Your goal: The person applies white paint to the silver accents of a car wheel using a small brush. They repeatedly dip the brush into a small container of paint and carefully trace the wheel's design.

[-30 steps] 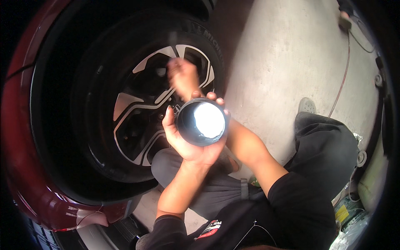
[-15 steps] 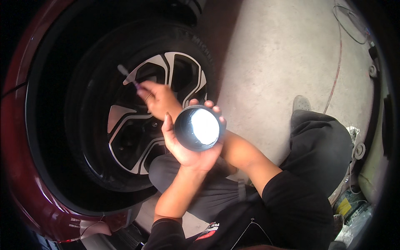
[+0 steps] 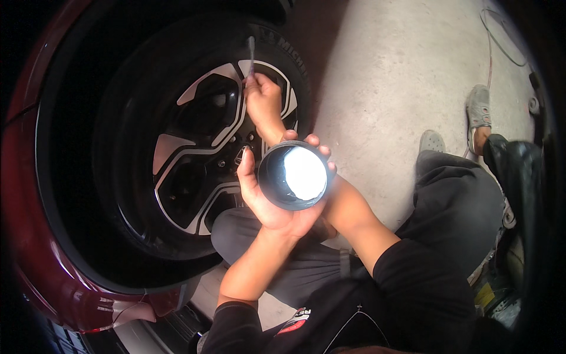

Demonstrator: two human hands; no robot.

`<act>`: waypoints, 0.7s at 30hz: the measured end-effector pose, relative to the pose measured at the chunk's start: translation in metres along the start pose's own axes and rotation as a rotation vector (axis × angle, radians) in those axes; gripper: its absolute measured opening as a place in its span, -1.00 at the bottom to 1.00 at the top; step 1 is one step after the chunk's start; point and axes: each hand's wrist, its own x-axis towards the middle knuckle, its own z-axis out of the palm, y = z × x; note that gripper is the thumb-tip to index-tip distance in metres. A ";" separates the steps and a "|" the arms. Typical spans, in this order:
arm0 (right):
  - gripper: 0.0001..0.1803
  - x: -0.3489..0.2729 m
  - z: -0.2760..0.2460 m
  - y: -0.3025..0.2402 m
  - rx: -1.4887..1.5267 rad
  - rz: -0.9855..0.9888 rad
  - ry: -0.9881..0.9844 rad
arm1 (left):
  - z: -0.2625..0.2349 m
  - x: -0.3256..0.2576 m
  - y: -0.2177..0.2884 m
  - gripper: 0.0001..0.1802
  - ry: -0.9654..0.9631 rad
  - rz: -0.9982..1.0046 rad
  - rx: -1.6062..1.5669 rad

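My left hand is wrapped round a dark round cup, which holds a bright white substance. Beyond the cup, my right hand grips the handle of a small, slim brush. The brush's pale tip lies over the black tire near its upper part; whether it touches the rubber I cannot tell. My right forearm passes behind the cup, which hides part of it. Inside the tire sits a black and silver alloy wheel.
The dark red car body curves round the wheel at left. A concrete floor stretches to the right. Another person's foot in a grey clog stands at right, beside a dark trouser leg. A thin hose lies farther back.
My right hand has swung the brush rightward and up along the tire. The cup has shifted slightly right. Another person's foot and leg have come into view at right.
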 end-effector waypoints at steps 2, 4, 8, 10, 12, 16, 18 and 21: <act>-0.77 -0.012 0.013 0.015 -0.156 -0.162 -0.025 | -0.002 -0.003 0.004 -0.29 0.008 0.013 0.008; -0.84 -0.051 0.025 0.000 -0.207 -0.371 -0.232 | 0.005 0.000 0.004 -0.32 0.006 0.020 0.027; -0.84 -0.098 0.015 0.000 -0.167 -0.261 -0.480 | -0.002 -0.006 0.017 -0.31 0.053 0.033 -0.024; -0.83 -0.079 -0.004 -0.014 -0.177 -0.225 -0.486 | 0.008 -0.002 0.011 -0.30 -0.006 0.044 0.017; -0.82 -0.062 -0.018 -0.028 -0.217 -0.227 -0.508 | 0.021 0.000 0.008 -0.34 0.021 0.091 0.102; -0.74 -0.026 -0.019 -0.035 -0.095 -0.136 -0.566 | 0.038 -0.015 0.030 -0.44 0.038 0.240 0.128; -0.71 -0.015 -0.019 -0.047 -0.182 -0.171 -0.521 | 0.023 -0.026 0.046 -0.40 -0.103 0.291 0.067; -0.71 0.012 -0.037 -0.097 -0.104 -0.175 -0.541 | 0.030 -0.021 0.036 -0.41 -0.152 0.339 0.034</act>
